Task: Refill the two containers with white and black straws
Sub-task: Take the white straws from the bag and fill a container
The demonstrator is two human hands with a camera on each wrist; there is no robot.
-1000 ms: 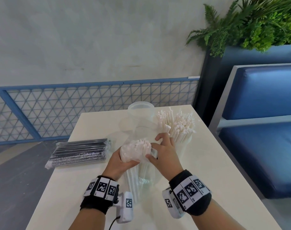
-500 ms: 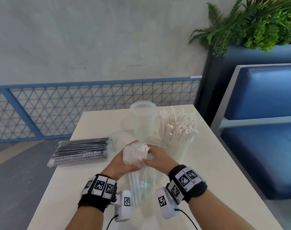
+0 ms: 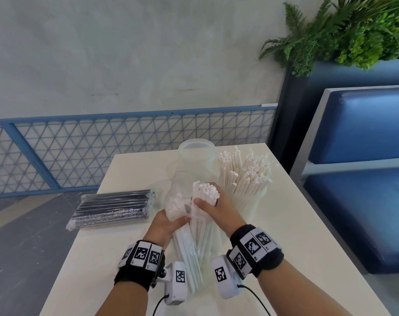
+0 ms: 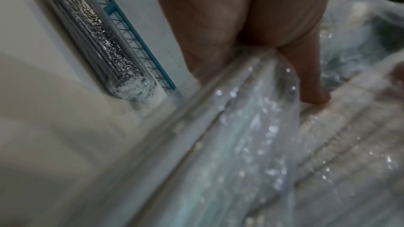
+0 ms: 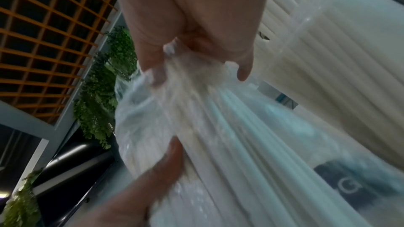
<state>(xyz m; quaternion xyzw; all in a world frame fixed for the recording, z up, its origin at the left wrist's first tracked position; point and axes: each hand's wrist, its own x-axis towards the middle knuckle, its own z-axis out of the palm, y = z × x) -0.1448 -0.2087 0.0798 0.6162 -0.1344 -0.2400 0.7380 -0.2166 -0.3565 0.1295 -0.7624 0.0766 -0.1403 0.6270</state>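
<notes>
Over the near middle of the table I hold a clear plastic pack of white straws point(image 3: 195, 233) upright. My right hand point(image 3: 213, 207) grips a bunch of bare white straw tops point(image 3: 206, 190) sticking out of the torn pack. My left hand point(image 3: 169, 221) grips the crumpled wrapper point(image 3: 175, 206) beside it. Behind stands a clear container point(image 3: 248, 201) full of white straws, and an empty clear container point(image 3: 196, 150) sits further back. A sealed pack of black straws point(image 3: 113, 208) lies flat at the left. Both wrist views show fingers curled on blurred plastic point(image 4: 251, 127) point(image 5: 207, 110).
The cream table point(image 3: 296, 236) ends at the left near the black straw pack and at the right near a blue bench point(image 3: 364, 190). A blue mesh railing point(image 3: 103, 144) and a planter with green ferns point(image 3: 353, 30) stand behind.
My right hand moved from the pack's top to gripping a bunch of straws, which now stick up out of the wrapper. The left hand pulled the wrapper down and left.
</notes>
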